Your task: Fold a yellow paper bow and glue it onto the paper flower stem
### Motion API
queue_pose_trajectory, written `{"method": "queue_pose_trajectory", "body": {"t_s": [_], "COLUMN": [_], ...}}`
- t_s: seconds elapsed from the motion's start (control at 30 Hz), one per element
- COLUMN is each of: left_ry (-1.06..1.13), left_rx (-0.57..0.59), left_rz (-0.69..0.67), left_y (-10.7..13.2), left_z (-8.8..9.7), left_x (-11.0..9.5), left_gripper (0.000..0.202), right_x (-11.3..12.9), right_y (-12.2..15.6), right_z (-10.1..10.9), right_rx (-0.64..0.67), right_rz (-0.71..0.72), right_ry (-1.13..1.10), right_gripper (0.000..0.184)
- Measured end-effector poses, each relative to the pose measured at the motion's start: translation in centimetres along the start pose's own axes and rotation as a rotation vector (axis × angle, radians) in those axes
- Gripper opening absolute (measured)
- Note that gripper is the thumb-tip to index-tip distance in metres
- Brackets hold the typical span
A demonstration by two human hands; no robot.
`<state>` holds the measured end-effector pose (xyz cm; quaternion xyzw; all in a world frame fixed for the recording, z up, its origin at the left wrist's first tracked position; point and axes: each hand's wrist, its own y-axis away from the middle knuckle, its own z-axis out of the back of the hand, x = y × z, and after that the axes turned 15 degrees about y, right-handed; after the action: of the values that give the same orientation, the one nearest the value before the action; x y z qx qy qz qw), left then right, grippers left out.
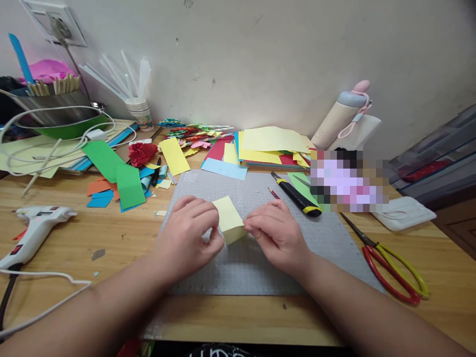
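Note:
A small pale yellow piece of paper (229, 214), creased so that its near part bends downward, is held between my two hands just over the grey cutting mat (238, 277). My right hand (278, 235) pinches its right corner between thumb and fingertips. At its left edge my left hand (191, 235) is closed, thumb and forefinger curled together; the fingers hide that edge. Beyond my right hand lie a short red pencil (274, 193) and a black and yellow utility knife (297, 196).
Scissors (390, 267) with red and yellow handles lie right. A white glue gun (37, 230) lies left, near a white cable (55, 275). Green paper strips (130, 186), a stack of coloured paper (273, 139), a cup of clear sticks (141, 116) and a leaning bottle (340, 119) stand behind.

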<state>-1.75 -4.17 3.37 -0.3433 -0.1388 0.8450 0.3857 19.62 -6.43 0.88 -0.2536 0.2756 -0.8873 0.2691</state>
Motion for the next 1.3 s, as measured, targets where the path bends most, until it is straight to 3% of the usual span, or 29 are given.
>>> {"method": "queue_pose_trajectory", "body": {"t_s": [0.13, 0.23, 0.3, 0.4, 0.47, 0.57, 0.63, 0.7, 0.9, 0.97, 1.07, 1.13, 1.23, 1.3], "left_ry": [0.110, 0.473, 0.661, 0.548, 0.411, 0.399, 0.447, 0.509, 0.749, 0.807, 0.869, 0.932, 1.011, 1.060], "left_rx": [-0.080, 0.068, 0.207, 0.249, 0.155, 0.008, -0.008, 0.053, 0.286, 0.231, 0.031, -0.112, -0.337, -0.390], "left_rz": [0.138, 0.359, 0.428, 0.330, 0.215, 0.085, 0.044, 0.054, 0.230, 0.228, 0.232, 0.263, 0.361, 0.439], "left_y": [-0.3, -0.2, 0.0, 0.2, 0.2, 0.3, 0.5, 0.7, 1.2, 1.2, 1.1, 0.9, 0.4, 0.1], "left_z": [0.4, 0.2, 0.0, -0.5, -0.7, -0.7, -0.5, -0.3, -0.2, -0.5, -0.9, -0.8, -0.2, 0.1], "left_x": [0.3, -0.2, -0.5, -0.5, -0.3, -0.1, -0.3, -0.7, -1.3, -1.2, -0.9, -0.7, -0.5, -0.4], "left_gripper": [0.010, 0.015, 0.026, 0.019, 0.002, 0.005, 0.010, 0.015, 0.039, 0.036, 0.022, 0.021, 0.022, 0.021], "right_x": [-0.5, -0.2, 0.1, 0.4, 0.4, 0.2, 0.0, -0.2, -0.1, 0.1, 0.4, 0.8, 1.4, 1.8], "right_y": [-0.3, -0.4, -0.3, 0.0, 0.2, 0.4, 0.3, 0.2, 0.0, 0.0, 0.1, 0.0, -0.3, -0.6], "right_z": [0.3, 0.1, 0.0, 0.0, -0.1, -0.4, -0.8, -1.0, -0.7, -0.6, -0.4, 0.1, 1.3, 1.9], "right_rx": [-0.071, -0.057, -0.050, -0.052, -0.026, 0.067, 0.126, 0.131, 0.092, 0.113, 0.139, 0.235, 0.572, 0.819], "right_rz": [-0.042, 0.068, 0.128, 0.118, 0.032, -0.176, -0.235, -0.200, -0.165, -0.185, -0.229, -0.330, -0.513, -0.549], "right_ry": [-0.006, -0.032, -0.035, -0.074, -0.122, -0.164, -0.176, -0.186, -0.165, -0.157, -0.167, -0.316, -0.840, -1.202], "right_gripper": [0.013, 0.012, 0.013, 0.014, 0.016, 0.037, 0.026, 0.006, 0.012, 0.014, 0.013, 0.011, 0.027, 0.040]}}
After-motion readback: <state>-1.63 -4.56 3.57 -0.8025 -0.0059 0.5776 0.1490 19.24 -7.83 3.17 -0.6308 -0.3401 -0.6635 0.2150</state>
